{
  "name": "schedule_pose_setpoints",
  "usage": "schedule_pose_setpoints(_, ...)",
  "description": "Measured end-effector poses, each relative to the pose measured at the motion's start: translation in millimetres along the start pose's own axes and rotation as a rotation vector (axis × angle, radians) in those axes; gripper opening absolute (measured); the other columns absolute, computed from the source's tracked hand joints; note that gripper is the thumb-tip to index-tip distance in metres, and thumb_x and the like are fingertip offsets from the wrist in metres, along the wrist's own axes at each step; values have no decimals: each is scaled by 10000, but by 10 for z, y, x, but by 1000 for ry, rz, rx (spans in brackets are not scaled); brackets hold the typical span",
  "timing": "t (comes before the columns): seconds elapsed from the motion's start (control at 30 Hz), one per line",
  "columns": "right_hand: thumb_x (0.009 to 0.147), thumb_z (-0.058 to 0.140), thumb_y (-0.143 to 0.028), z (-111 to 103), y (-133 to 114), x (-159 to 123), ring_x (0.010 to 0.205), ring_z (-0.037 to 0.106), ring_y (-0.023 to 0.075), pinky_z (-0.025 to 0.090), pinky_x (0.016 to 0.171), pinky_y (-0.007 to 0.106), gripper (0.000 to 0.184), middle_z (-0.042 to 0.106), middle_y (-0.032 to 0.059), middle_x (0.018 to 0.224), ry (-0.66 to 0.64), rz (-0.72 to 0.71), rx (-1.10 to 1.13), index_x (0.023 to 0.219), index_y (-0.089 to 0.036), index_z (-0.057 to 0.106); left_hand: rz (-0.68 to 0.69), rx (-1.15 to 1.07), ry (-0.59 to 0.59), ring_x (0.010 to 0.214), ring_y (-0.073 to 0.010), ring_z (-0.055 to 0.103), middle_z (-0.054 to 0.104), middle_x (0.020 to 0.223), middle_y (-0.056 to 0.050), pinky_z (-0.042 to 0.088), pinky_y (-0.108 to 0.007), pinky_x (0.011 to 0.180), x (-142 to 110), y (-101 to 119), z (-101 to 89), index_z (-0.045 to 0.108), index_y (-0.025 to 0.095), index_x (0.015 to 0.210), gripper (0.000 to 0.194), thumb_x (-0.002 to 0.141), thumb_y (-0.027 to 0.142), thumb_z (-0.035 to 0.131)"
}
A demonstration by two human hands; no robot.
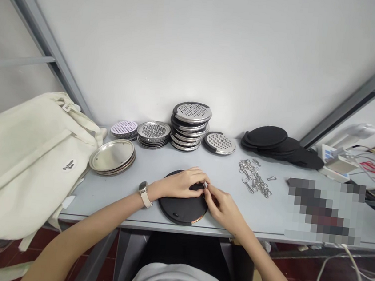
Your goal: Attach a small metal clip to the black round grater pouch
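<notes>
A flat black round disc (183, 209) lies on the table in front of me, with a thin orange glint along its near right rim and a small dark slot or tab low on its face. My left hand (188, 183) lies across the disc's far half, its fingers and thumb closing at the right edge. There my right hand (223, 205) pinches a small shiny metal clip (205, 188). Fingertips of both hands meet around it and hide most of it. Whether the clip is hooked to the disc cannot be made out.
Behind stand stacked round metal graters (190, 127), more graters (154, 132), and plain metal discs (112, 156). To the right are black round covers (268, 140) and loose metal clips (255, 179). A cream bag (27, 159) leans at left; a white device with cables (337, 161) sits at right.
</notes>
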State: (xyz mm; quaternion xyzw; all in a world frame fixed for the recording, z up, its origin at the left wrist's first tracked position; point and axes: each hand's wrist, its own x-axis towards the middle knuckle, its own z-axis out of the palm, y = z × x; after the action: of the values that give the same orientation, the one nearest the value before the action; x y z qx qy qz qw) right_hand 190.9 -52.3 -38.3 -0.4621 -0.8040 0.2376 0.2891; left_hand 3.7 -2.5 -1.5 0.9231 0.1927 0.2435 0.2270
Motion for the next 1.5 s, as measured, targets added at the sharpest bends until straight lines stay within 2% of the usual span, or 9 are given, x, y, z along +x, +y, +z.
schedule_pose_setpoints(0.2, 956, 332, -304, -15, -19, -1, 530, 437, 119, 334, 537, 236, 244, 511, -13, 623, -2, -6, -11, 802, -197, 487, -30, 27, 1, 912, -184, 518, 572, 921, -61, 415, -307, 866, -5, -6, 4, 530, 160, 952, 108, 844, 167, 532)
schedule_pose_setpoints(0.33, 955, 336, -301, -15, -21, -5, 524, 432, 116, 321, 523, 234, 263, 492, -20, 604, 12, -20, -19, 746, -203, 463, -42, 69, 10, 885, -177, 509, 560, 873, -46, 417, -299, 851, -11, -10, 16, 540, 159, 888, 50, 843, 180, 534)
schedule_pose_setpoints(0.7, 963, 316, -294, -23, -34, -1, 564, 475, 133, 347, 551, 244, 256, 541, 4, 662, 21, -26, 5, 768, -210, 458, -28, 147, 5, 890, -177, 512, 565, 878, -45, 420, -310, 887, -13, 15, -2, 556, 166, 923, 91, 838, 182, 528)
schedule_pose_setpoints(0.77, 961, 321, -287, -21, -22, -2, 557, 469, 130, 342, 544, 240, 255, 527, -3, 646, 17, -25, -6, 752, -211, 445, -25, 166, 12, 915, -185, 516, 574, 914, -52, 414, -320, 908, -18, 15, 4, 549, 164, 970, 150, 822, 188, 547)
schedule_pose_setpoints(0.9, 956, 328, -285, -15, 5, -4, 521, 441, 120, 323, 520, 231, 273, 483, -22, 600, 16, -20, -43, 705, -213, 407, -45, 175, 44, 987, -213, 522, 577, 1024, -76, 415, -347, 926, -19, 31, 11, 471, 154, 1157, 394, 781, 193, 582)
schedule_pose_setpoints(1.2, 964, 305, -295, -24, -11, -3, 549, 457, 127, 348, 542, 241, 269, 523, -2, 640, 13, -27, -18, 760, -204, 455, -21, 217, 22, 900, -194, 526, 581, 930, -63, 417, -320, 871, -15, 16, 17, 544, 159, 969, 152, 821, 192, 536)
schedule_pose_setpoints(1.5, 961, 317, -295, -14, -10, -3, 533, 452, 124, 339, 521, 240, 273, 516, -7, 625, 39, -33, -5, 733, -211, 441, -44, 148, 30, 857, -176, 541, 601, 870, -46, 417, -310, 845, -19, -13, 20, 571, 166, 914, 91, 845, 206, 528)
